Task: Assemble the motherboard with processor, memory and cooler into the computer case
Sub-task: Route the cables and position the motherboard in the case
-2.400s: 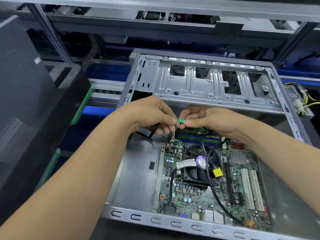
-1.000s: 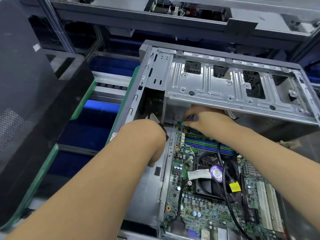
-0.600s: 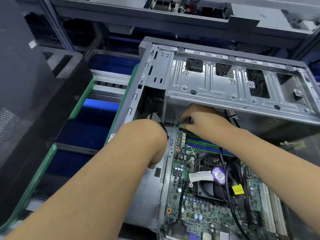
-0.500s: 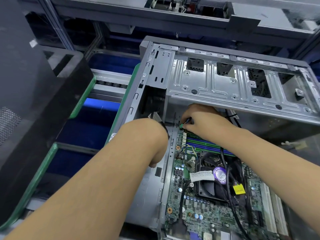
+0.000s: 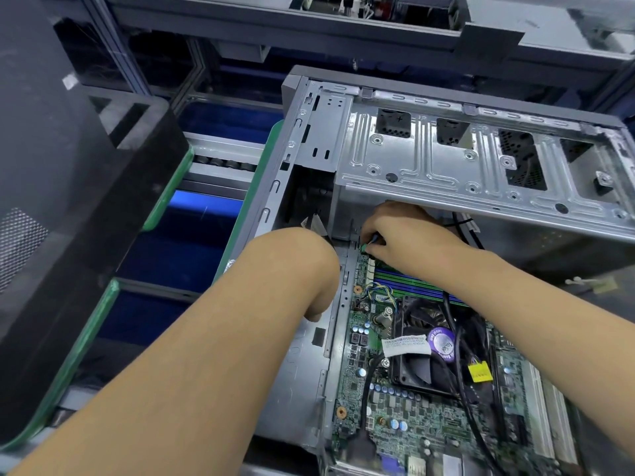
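The small green connector (image 5: 364, 248) looks light, rigid and easy to fumble; it is best pinched by its plastic body, not by the thin, limp wire behind it, and pushed straight down, since header pins probably bend easily. The right hand (image 5: 405, 235) has its grip closed on that connector, at the motherboard (image 5: 395, 424) corner at about 11 o'clock, under the drive cage (image 5: 446, 166). The left hand (image 5: 318, 304) dips at 9 o'clock beside the board; its fingers are hidden, so I cannot tell its grip. The board lies flat in the computer case (image 5: 302, 372), with green circuitry, blue memory slots (image 5: 405, 283), a black cooler (image 5: 422, 359) and black cables (image 5: 460, 338) draped across.
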A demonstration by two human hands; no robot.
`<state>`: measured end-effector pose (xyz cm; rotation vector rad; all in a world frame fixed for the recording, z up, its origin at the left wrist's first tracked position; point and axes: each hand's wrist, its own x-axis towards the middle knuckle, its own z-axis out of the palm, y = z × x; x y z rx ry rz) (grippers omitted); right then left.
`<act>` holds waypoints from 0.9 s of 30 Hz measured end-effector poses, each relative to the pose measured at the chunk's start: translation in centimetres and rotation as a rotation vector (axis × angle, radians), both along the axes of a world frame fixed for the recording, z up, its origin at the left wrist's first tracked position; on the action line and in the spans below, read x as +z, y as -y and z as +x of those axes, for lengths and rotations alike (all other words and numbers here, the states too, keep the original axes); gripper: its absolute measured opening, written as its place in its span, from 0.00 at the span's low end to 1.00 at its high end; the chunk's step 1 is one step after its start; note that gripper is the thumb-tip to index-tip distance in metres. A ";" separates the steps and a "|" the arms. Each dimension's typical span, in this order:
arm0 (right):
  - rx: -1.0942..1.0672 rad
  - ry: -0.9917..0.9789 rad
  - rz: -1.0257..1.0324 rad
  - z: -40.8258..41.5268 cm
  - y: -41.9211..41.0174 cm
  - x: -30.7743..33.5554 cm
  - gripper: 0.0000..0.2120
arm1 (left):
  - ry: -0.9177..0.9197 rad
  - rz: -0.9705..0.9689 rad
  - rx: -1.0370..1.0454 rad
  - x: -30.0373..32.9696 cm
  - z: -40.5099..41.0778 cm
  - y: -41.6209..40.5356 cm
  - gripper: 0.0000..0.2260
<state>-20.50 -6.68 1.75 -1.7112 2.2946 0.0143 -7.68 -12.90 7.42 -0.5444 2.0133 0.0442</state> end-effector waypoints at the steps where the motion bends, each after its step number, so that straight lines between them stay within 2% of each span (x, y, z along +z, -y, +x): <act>1: 0.000 -0.011 0.011 0.1 0.1 0.0 0.05 | -0.036 -0.019 -0.019 -0.3 -0.1 0.4 0.17; 6: -0.024 -0.059 0.027 0.7 0.6 0.0 0.07 | -0.052 0.018 0.033 -0.1 0.0 0.4 0.13; 9: -0.067 -0.023 0.044 0.6 0.6 0.0 0.07 | -0.070 0.041 0.050 -0.4 -0.2 0.6 0.10; 13: -0.071 -0.014 0.084 0.5 0.5 0.3 0.07 | -0.067 0.060 0.063 -0.5 -0.2 0.7 0.17; 18: -0.103 -0.087 0.073 1.3 1.0 0.9 0.01 | -0.115 0.057 0.026 -0.5 -0.5 0.7 0.17; 21: -0.111 -0.145 0.077 2.2 1.4 0.9 0.09 | -0.128 0.035 -0.029 -0.9 -0.8 0.7 0.15; 23: -0.123 -0.136 0.093 2.4 1.6 1.1 0.11 | -0.191 0.027 -0.032 -1.0 -0.9 0.8 0.14; 25: -0.139 -0.071 0.125 2.3 1.6 1.4 0.07 | -0.300 0.052 0.033 -0.8 -0.9 1.0 0.14; 27: -0.126 -0.038 0.130 1.9 0.6 1.8 0.06 | -0.396 0.168 0.126 -0.6 -0.6 0.8 0.13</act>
